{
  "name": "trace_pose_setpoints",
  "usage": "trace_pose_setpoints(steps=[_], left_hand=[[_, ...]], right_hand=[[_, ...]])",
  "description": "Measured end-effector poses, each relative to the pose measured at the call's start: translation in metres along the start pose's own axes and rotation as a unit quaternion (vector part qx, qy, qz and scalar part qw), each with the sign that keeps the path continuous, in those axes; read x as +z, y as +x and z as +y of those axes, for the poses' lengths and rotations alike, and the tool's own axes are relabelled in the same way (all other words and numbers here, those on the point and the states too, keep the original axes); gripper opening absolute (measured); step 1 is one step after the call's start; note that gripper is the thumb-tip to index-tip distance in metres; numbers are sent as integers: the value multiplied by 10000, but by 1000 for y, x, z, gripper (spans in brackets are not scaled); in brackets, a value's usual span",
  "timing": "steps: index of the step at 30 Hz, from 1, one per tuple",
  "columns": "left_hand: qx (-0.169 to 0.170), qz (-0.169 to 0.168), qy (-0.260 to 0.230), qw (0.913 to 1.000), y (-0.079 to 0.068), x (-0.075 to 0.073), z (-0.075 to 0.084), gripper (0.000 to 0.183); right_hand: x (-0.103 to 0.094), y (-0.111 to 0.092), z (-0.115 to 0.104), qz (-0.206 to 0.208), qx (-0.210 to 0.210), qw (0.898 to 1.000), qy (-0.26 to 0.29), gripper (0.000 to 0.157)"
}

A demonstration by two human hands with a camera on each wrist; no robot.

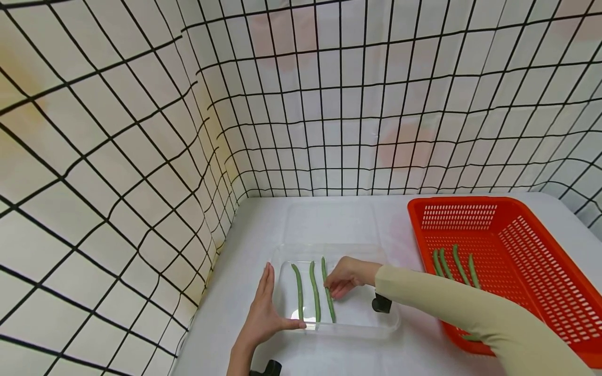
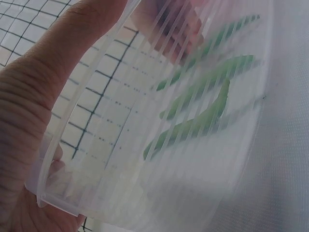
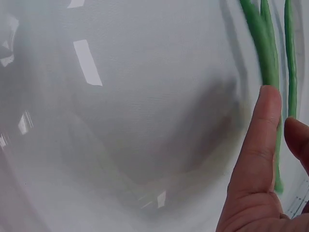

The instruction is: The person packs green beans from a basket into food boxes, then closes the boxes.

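Observation:
A clear plastic container [image 1: 357, 330] holds three green beans lying lengthwise: a left bean [image 1: 299, 292], a middle bean [image 1: 314, 292] and a right bean [image 1: 331, 308]. My right hand [image 1: 348, 277] reaches inside and pinches the right bean near its middle. The right wrist view shows the thumb [image 3: 263, 116] against a green bean [image 3: 260, 43], with a fingertip on the other side. My left hand [image 1: 265, 313] rests on the container's near left corner, fingers straight along the left side and thumb along the front. Through the ribbed wall [image 2: 193, 174], the left wrist view shows the beans blurred.
To the right stands a red perforated basket [image 1: 512, 250] with several green beans [image 1: 461, 263] in it, partly hidden by my right sleeve [image 1: 451, 297]. A flat clear lid-like piece [image 1: 329, 222] lies behind the container. Black wire grid [image 1: 329, 120] bounds the white table [image 1: 226, 292].

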State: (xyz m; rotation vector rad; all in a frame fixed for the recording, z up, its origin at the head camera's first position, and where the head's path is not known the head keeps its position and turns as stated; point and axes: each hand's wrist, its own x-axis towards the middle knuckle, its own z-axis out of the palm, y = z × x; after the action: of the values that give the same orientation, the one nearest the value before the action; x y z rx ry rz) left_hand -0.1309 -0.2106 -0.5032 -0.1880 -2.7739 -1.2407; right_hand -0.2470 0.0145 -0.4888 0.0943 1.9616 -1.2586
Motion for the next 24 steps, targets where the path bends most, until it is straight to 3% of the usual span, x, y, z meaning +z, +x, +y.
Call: trace_pose_setpoints(steps=[12, 17, 24], left_hand=[[-73, -39, -20, 10000, 0, 0, 1, 147], [-133, -37, -63, 9999, 0, -1, 2, 147], [-54, -29, -54, 10000, 0, -1, 2, 146]], right_hand=[[-11, -10, -3, -45, -58, 9999, 125, 19], [-31, -24, -11, -101, -203, 9997, 135, 29], [-75, -49, -17, -157, -454, 9983, 326, 38]])
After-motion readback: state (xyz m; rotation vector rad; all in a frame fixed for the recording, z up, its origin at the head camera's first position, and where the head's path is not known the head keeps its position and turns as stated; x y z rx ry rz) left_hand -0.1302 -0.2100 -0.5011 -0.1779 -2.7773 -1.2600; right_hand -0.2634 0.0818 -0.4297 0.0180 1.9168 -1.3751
